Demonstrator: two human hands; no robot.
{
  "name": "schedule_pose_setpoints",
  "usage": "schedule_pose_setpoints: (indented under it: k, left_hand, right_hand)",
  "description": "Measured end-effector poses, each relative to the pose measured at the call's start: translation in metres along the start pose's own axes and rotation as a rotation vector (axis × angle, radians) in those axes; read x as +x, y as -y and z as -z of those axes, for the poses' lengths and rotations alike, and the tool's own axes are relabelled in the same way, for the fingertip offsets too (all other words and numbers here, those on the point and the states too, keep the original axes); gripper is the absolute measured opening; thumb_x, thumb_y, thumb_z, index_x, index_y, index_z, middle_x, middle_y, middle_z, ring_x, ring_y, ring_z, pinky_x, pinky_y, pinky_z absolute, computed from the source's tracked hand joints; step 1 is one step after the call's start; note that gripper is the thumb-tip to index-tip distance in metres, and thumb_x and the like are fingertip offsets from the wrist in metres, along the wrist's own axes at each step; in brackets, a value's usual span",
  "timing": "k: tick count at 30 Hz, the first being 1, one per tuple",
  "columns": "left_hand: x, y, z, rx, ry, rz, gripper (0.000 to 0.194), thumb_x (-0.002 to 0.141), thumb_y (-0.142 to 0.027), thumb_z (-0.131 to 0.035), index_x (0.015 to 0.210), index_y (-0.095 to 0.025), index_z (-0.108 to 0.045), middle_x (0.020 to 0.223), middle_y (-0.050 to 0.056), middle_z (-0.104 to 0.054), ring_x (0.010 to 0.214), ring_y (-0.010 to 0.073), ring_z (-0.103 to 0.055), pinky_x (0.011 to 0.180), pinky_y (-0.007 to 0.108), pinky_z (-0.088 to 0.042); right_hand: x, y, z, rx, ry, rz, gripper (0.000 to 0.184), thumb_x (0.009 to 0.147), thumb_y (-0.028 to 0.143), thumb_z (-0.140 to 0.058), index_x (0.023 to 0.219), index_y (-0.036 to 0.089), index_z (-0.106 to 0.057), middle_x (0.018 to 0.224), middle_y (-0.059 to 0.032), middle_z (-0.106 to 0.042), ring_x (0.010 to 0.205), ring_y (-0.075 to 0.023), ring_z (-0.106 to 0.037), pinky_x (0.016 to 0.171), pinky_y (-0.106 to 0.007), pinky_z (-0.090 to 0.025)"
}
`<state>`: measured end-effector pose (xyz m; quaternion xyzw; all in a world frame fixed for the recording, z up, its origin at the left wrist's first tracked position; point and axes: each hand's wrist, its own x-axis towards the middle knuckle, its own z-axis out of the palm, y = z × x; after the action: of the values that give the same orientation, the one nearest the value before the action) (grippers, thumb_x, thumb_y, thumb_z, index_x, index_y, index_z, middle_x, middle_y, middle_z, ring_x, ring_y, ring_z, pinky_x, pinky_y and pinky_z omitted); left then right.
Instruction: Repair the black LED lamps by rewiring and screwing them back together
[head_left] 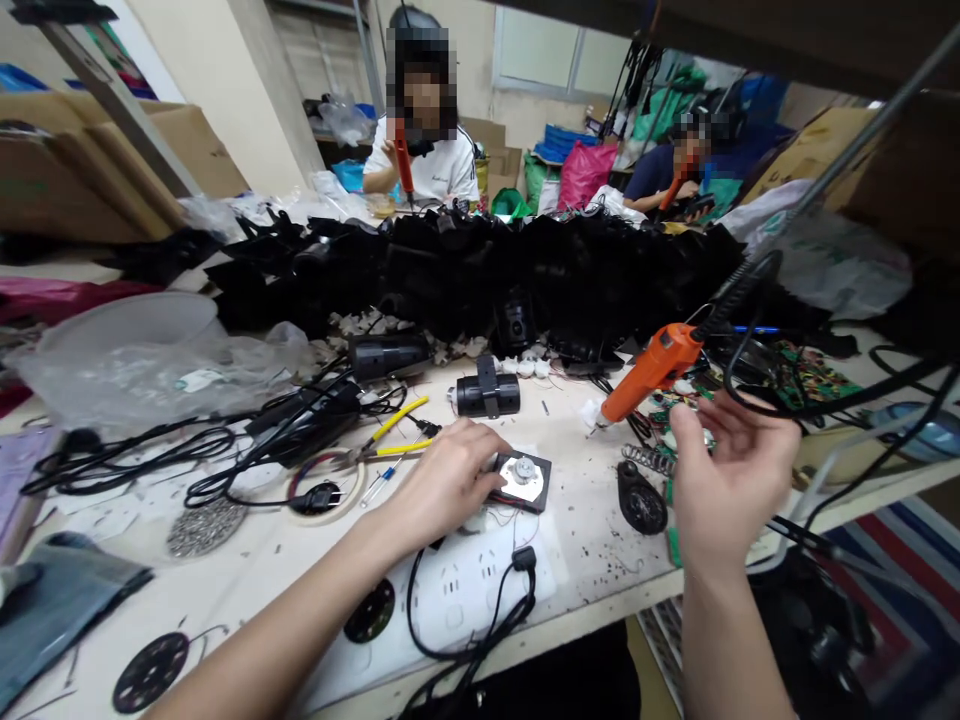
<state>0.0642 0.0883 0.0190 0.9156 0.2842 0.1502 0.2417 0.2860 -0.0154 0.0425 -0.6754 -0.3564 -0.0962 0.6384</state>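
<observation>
My left hand (463, 470) grips the left end of a small black box-shaped part (525, 478), which lies on the table. A silvery plate with a round boss sits on top of it, and thin wires run out below. Open and holding nothing, my right hand (731, 465) is raised on the right, palm turned inward with the fingers apart. An orange electric screwdriver (651, 372) hangs tilted just beyond it, bit pointing down to the left. Below the screwdriver lie a metal spring (646, 459) and a black teardrop-shaped piece (641, 498).
Yellow-handled pliers (397, 430), a tape roll (324, 488) and black cables (480, 640) lie around my left arm. A black cylindrical housing (487, 393) stands ahead. Behind rises a heap of black parts (465, 270). Circuit boards (810, 370) lie right. Two people work opposite.
</observation>
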Motion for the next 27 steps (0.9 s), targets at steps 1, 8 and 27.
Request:
schedule_pose_setpoints:
  k: [1, 8, 27]
  left_hand:
    - [0.004, -0.001, -0.003, 0.002, 0.025, -0.032, 0.025, 0.082, -0.013, -0.065, 0.107, -0.017, -0.065, 0.104, 0.007, -0.068, 0.102, 0.0234, -0.056, 0.091, 0.036, -0.045]
    - [0.021, -0.003, -0.016, 0.068, 0.115, -0.111, 0.03, 0.083, -0.012, -0.062, 0.111, -0.021, -0.066, 0.112, 0.006, -0.068, 0.109, 0.0254, -0.056, 0.096, 0.041, -0.043]
    - [-0.062, 0.013, 0.025, -0.046, -0.166, 0.174, 0.028, 0.087, -0.048, -0.055, 0.096, -0.027, -0.072, 0.096, 0.004, -0.075, 0.091, 0.0225, -0.069, 0.081, 0.03, -0.053]
  right_hand:
    - [0.007, -0.004, -0.004, 0.05, -0.01, -0.065, 0.057, 0.075, 0.035, -0.072, 0.122, 0.021, -0.045, 0.121, -0.0102, -0.054, 0.109, -0.0218, -0.059, 0.098, -0.042, -0.046]
    - [0.018, -0.023, -0.04, -0.074, 0.357, -0.168, 0.042, 0.072, 0.049, -0.071, 0.099, 0.021, -0.058, 0.082, -0.0026, -0.064, 0.073, -0.0206, -0.061, 0.076, -0.04, -0.051]
    - [0.001, -0.012, -0.043, 0.525, 0.686, -0.217, 0.085, 0.077, 0.086, -0.027, 0.129, 0.023, -0.048, 0.078, -0.0027, -0.06, 0.071, -0.0212, -0.061, 0.073, -0.039, -0.053]
